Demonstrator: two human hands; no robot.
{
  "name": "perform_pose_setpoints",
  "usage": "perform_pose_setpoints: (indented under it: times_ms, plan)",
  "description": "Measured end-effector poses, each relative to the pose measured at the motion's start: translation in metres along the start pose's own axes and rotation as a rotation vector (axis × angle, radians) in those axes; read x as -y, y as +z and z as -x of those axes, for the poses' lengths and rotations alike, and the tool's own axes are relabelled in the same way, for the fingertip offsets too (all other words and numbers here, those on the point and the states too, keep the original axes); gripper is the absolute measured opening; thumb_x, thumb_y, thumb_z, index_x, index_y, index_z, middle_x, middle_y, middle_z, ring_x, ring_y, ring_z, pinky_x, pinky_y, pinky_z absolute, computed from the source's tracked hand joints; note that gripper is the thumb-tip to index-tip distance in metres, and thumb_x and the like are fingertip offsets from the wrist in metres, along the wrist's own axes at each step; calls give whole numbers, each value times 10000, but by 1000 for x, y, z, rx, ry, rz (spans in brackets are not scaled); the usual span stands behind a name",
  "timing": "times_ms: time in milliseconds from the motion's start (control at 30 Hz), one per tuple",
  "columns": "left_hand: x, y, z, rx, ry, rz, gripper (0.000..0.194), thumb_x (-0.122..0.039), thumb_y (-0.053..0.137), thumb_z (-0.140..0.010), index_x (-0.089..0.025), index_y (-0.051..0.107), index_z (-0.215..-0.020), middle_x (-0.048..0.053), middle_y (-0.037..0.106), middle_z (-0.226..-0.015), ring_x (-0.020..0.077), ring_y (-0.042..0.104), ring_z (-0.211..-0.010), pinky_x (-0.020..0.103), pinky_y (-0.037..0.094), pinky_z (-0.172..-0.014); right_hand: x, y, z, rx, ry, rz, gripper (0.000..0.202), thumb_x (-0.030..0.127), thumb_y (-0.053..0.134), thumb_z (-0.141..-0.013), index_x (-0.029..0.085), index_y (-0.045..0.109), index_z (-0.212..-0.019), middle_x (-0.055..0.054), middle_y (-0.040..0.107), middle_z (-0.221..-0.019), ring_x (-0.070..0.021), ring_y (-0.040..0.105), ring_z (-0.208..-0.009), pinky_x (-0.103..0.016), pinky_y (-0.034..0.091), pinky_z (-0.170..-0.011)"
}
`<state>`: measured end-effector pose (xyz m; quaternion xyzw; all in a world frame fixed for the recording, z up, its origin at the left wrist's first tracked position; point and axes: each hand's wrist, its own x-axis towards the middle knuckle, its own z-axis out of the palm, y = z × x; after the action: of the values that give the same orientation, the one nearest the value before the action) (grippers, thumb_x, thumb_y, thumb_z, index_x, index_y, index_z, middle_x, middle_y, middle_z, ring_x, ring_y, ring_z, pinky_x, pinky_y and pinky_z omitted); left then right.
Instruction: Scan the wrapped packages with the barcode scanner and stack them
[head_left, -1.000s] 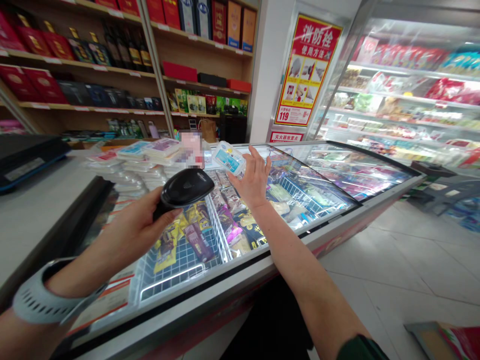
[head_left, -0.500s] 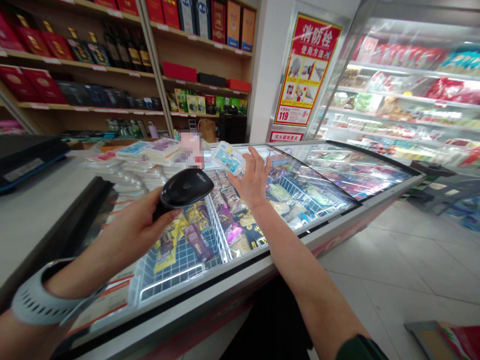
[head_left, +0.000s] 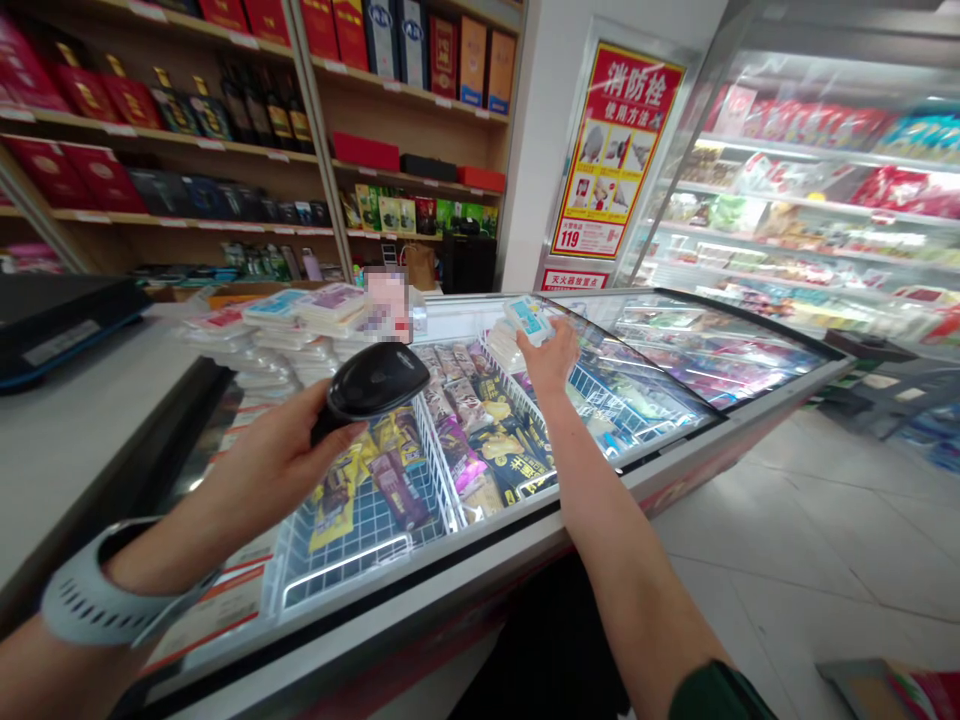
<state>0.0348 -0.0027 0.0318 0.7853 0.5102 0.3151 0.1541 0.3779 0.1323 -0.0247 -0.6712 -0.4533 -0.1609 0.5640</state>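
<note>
My left hand (head_left: 289, 445), with a pale grey watch strap on its wrist, is closed round the handle of a black barcode scanner (head_left: 381, 380). The scanner is held over the near left part of the chest freezer. Farther right, my right hand (head_left: 551, 352) grips the edge of a clear plastic box with a blue label (head_left: 527, 318). That box is at the top of a stack of similar clear boxes (head_left: 504, 345) on the freezer's far side; whether it rests on them I cannot tell.
The freezer (head_left: 517, 535) holds wire baskets (head_left: 375, 575) of wrapped ice creams under sliding glass (head_left: 690, 335). More labelled boxes (head_left: 330, 305) are piled at the far left, beside a counter (head_left: 45, 430). Shelves of bottles stand behind, and a lit fridge (head_left: 810, 200) stands right.
My right hand has moved right with the blue-labelled box, from beside the left pile to over the stack on the freezer. My left hand with the scanner has hardly moved.
</note>
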Motion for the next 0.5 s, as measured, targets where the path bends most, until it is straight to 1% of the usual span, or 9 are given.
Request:
perform_pose_setpoints:
  times_ms: [100, 167, 267, 333, 433, 500]
  plan:
    - [2, 0, 0, 6, -20, 1, 477, -551, 512, -800, -222, 594, -1136, 63, 700, -954, 278, 638, -849, 392, 478, -741, -2, 4, 1, 25, 9, 16, 548, 427, 718, -737, 123, 568, -1167, -173, 640, -1165, -323, 566, -1155, -541, 387, -1032]
    - [2, 0, 1, 8, -19, 11, 472, -539, 511, -809, -215, 589, -1143, 70, 703, -976, 279, 637, -869, 393, 476, -762, -2, 4, 3, 25, -19, 18, 569, 430, 707, -754, 122, 559, -1208, -178, 637, -1194, -328, 562, -1173, -544, 390, -1031]
    - [1, -1, 0, -8, -13, 16, 452, -532, 510, -816, -206, 590, -1120, 73, 700, -965, 275, 630, -862, 392, 472, -761, 2, -2, 5, -23, -93, 21, 582, 441, 678, -779, 127, 541, -1250, -181, 624, -1225, -332, 556, -1191, -546, 397, -1030]
    - [1, -3, 0, -15, -3, 25, 443, -525, 512, -823, -204, 588, -1118, 71, 695, -967, 271, 626, -865, 392, 472, -765, 7, -9, 6, -78, -162, 11, 550, 439, 641, -810, 137, 535, -1258, -182, 612, -1250, -324, 551, -1207, -544, 397, -1037]
    - [1, -8, 0, -67, 5, 36, 446, -514, 520, -828, -192, 590, -1128, 73, 687, -958, 270, 619, -869, 399, 468, -781, 19, -18, 11, -148, -273, -43, 487, 415, 586, -855, 152, 531, -1261, -173, 595, -1287, -308, 536, -1242, -535, 384, -1065]
    - [1, -13, 0, -124, -2, 47, 452, -503, 529, -831, -181, 594, -1141, 76, 685, -960, 268, 615, -877, 403, 467, -795, 29, -19, 18, -121, -314, -116, 462, 399, 573, -870, 155, 533, -1259, -159, 611, -1261, -292, 548, -1225, -514, 396, -1065]
